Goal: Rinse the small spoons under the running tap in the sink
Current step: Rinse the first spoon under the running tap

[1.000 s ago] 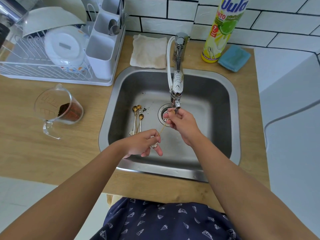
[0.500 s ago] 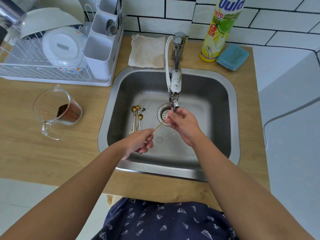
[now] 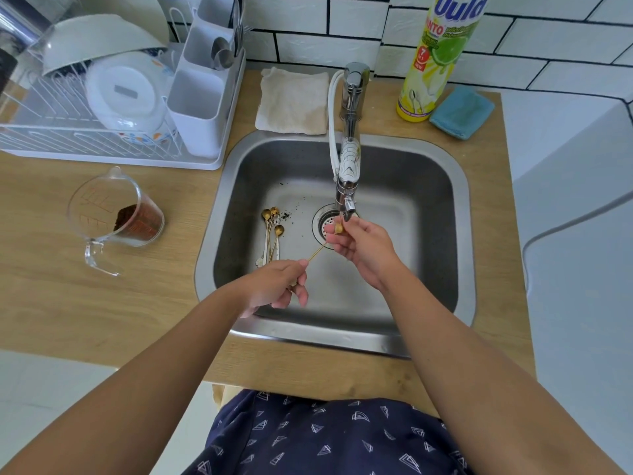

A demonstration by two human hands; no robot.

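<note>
1. Nearest: dark blue patterned cloth point(image 3: 329, 437) on the person's lap or waist, bottom centre, against the wooden counter point(image 3: 102, 303) edge.
2. Left hand point(image 3: 277, 286), over the near-left part of the sink point(image 3: 462, 234): thumb and forefinger pinch the handle end of a gold spoon point(image 3: 317, 252); the other fingers are curled below.
3. The spoon runs diagonally up-right from the left hand to the right hand.
4. Right hand point(image 3: 363, 245), over the drain point(image 3: 323, 226): fingertips hold the spoon's bowl end right under the tap point(image 3: 349, 159) nozzle. Fingers curled round it, narrow grip.
5. Water stream: can't tell for sure, only a faint streak between nozzle and spoon bowl.
6. Other small spoons point(image 3: 270, 234) lie bunched on the sink floor, left of the drain, bowls pointing away from the person. Exact count unclear. Dark specks on the steel just beside their bowls.
7. Left counter: clear measuring jug point(image 3: 116, 217), brown residue at its bottom, handle toward the person.
8. Behind the sink: beige cloth point(image 3: 293, 101) lying flat left of the tap base.
9. Far left: white dish rack point(image 3: 102, 97) holding a bowl, plates, and a cutlery caddy with utensils in it.
10. Far right: yellow dish-soap bottle point(image 3: 435, 63) upright, blue sponge point(image 3: 462, 113) just beside it.
11. Back: white tile wall point(image 3: 308, 29), dark grout.
</note>
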